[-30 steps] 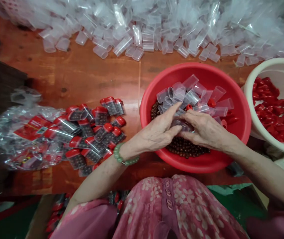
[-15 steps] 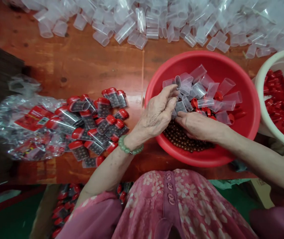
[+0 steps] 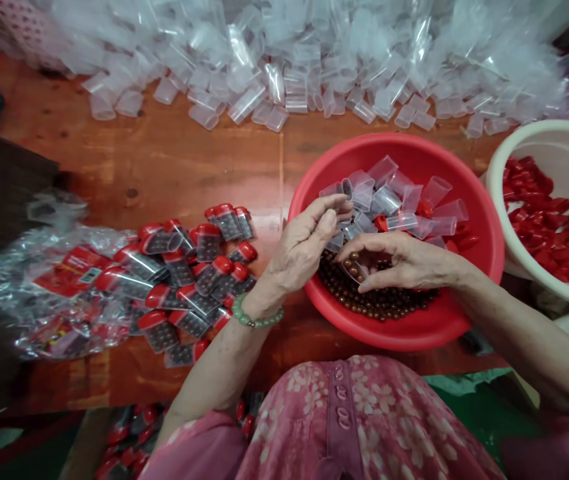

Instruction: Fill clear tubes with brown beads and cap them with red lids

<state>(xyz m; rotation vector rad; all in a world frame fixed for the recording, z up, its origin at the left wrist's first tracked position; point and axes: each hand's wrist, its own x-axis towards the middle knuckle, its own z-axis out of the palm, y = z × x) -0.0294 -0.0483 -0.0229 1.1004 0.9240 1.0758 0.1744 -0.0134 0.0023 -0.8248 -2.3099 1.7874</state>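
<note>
We are finding the clear tube (image 3: 352,268) low in the right hand (image 3: 399,262), over the near-left part of the red basin (image 3: 397,340), where thumb and fingertips are closing on it from opposite sides and round brown beads are showing through or just behind its wall. Half a second ago that hand was dipping its fingers among the beads (image 3: 382,303); now it is turning more open to us, with the tube coming into sight, which we are taking as a sign that beads are getting into it, though we cannot be sure how many it is holding. The left hand (image 3: 300,248) is hovering at the basin's left side, its fingers curling near the thumb; we cannot tell whether it is gripping anything. Around them, the beads are gleaming like polished wood, while the loose tubes (image 3: 387,200), thin-walled, oval and open-ended, are lying in a jumble behind. Farther right, a white bucket (image 3: 495,200) is holding smooth, glossy red pieces (image 3: 539,220). To the left, flat-sided red-capped containers (image 3: 208,241) are lying on the varnished wooden table (image 3: 199,163), next to a crinkled, shiny clear bag (image 3: 9,267). Along the far side, a heap of clear tubes (image 3: 274,80) is catching pale glare.
</note>
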